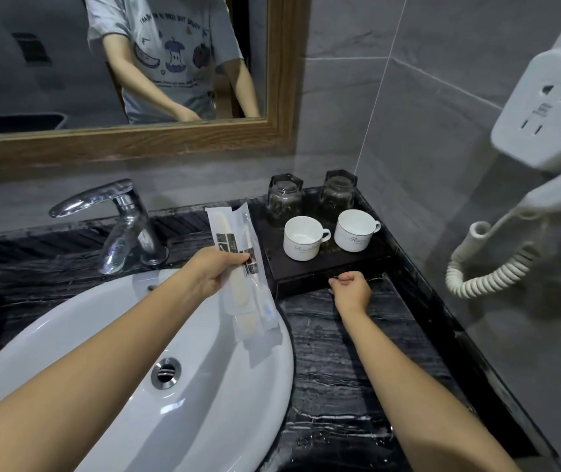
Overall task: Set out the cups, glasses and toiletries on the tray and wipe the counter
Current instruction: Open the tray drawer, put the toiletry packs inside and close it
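A dark tray (pixel 309 272) sits in the counter's back right corner. On it stand two white cups (pixel 301 238) (pixel 354 229) in front and two upturned glasses (pixel 284 199) (pixel 338 190) behind. My left hand (pixel 212 270) grips several wrapped toiletry packets (pixel 238 267), held upright over the basin's edge just left of the tray. My right hand (pixel 350 289) rests at the tray's front edge with fingers curled against it; whether it grips the tray I cannot tell.
A white basin (pixel 102 335) with a chrome tap (pixel 125 219) fills the left. The black marble counter (pixel 347 362) runs in front of the tray. A wall hair dryer with a coiled cord (pixel 483 267) hangs at the right. A mirror (pixel 119 63) is behind.
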`<state>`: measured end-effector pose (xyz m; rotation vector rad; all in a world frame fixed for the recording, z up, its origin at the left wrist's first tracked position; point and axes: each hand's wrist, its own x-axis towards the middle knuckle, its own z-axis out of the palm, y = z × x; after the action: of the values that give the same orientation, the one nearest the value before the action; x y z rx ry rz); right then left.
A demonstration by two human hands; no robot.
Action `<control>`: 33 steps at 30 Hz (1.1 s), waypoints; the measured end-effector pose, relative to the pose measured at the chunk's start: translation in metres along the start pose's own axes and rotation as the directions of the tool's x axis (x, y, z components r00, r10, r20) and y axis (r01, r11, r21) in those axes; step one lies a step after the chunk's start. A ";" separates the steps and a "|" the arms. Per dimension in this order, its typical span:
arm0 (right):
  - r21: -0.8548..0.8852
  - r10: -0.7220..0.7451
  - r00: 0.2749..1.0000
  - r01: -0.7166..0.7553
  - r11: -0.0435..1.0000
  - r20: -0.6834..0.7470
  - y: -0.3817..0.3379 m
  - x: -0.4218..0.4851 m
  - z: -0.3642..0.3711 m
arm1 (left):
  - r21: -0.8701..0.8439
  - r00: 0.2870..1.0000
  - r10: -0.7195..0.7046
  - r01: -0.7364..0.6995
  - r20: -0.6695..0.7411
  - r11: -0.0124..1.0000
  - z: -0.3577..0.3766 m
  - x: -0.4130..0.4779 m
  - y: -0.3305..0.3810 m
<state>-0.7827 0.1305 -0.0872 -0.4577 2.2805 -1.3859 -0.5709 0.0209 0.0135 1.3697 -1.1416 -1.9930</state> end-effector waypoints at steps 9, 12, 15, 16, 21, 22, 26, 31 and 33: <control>0.105 -0.057 0.998 0.057 0.993 -0.008 0.013 -0.011 -0.002 | 0.015 0.999 -0.030 0.029 0.033 0.999 0.008 -0.003 -0.007; 0.067 -0.095 0.995 0.095 0.993 -0.002 0.018 -0.018 -0.009 | 0.024 0.997 -0.045 0.044 0.061 0.999 0.012 -0.005 -0.010; 0.041 -0.098 0.995 0.097 0.994 0.025 0.024 -0.023 -0.017 | 0.027 0.995 -0.061 0.059 0.078 0.998 0.014 -0.007 -0.012; 0.025 -0.099 0.995 0.098 0.995 0.025 0.025 -0.026 -0.021 | 0.029 0.995 -0.066 0.063 0.082 0.998 0.015 -0.006 -0.012; -0.061 -0.088 0.995 0.090 0.994 0.037 0.036 -0.040 -0.047 | 0.043 0.990 -0.069 0.064 0.123 0.997 0.022 -0.008 -0.009; -0.082 -0.093 0.995 0.096 0.992 0.046 0.038 -0.044 -0.053 | 0.045 0.989 -0.069 0.063 0.130 0.997 0.024 -0.009 -0.009; -0.225 -0.130 0.988 0.146 0.963 0.084 0.038 -0.060 -0.073 | 0.036 0.984 -0.084 0.079 0.155 0.996 0.025 -0.011 -0.012; -0.599 -0.486 0.860 0.473 0.646 0.156 0.017 -0.073 -0.085 | 0.025 0.980 -0.109 0.106 0.170 0.994 0.025 -0.014 -0.017; -0.596 -0.482 0.789 0.608 0.524 0.381 0.010 -0.068 -0.086 | 0.015 0.978 -0.103 0.102 0.181 0.995 0.027 -0.017 -0.018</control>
<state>-0.7697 0.2323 -0.0483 -1.6074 2.5502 -0.5541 -0.5871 0.0536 0.0118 1.2949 -1.1769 -2.2286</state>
